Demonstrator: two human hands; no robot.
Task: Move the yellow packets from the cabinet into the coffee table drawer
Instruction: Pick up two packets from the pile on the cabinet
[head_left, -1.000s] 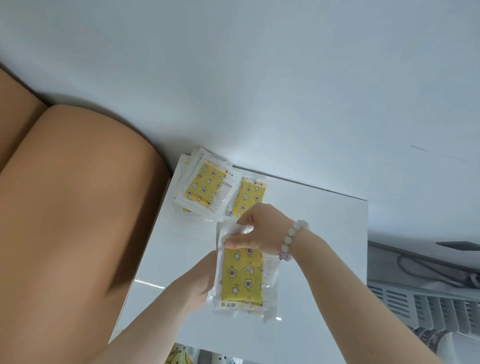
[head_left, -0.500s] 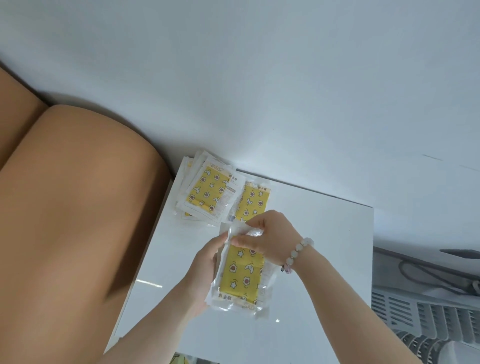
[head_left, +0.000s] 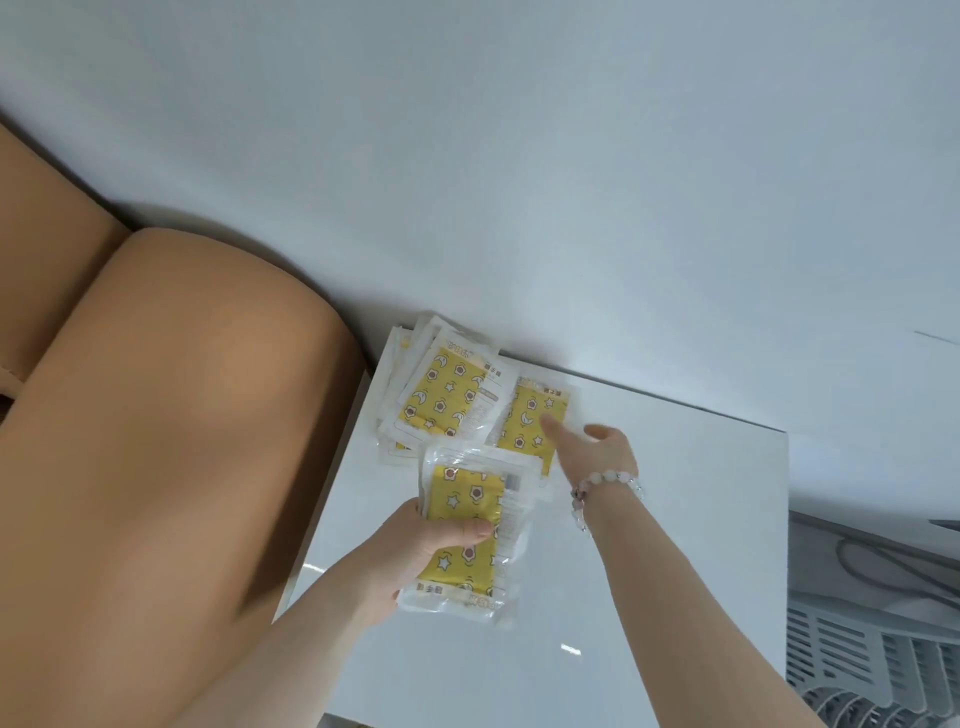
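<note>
Left grip (head_left: 421, 551) curled round packet bundle (head_left: 467, 519) above cabinet (head_left: 675, 519). Right grip (head_left: 597, 452) open, fingers over 1 loose packet (head_left: 524, 415) beside pile (head_left: 447, 400). Drawer unseen; gathering likely part done, transfer all left.

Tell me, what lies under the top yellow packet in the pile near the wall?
Beneath the top packet lie other packets, fanned out; only their white edges show. Their count and printed faces are covered.

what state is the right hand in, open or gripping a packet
Open: the right hand stretches straight fingers over a flat yellow star-print plastic packet lying on the white glossy cabinet top, gripping nothing.
</note>
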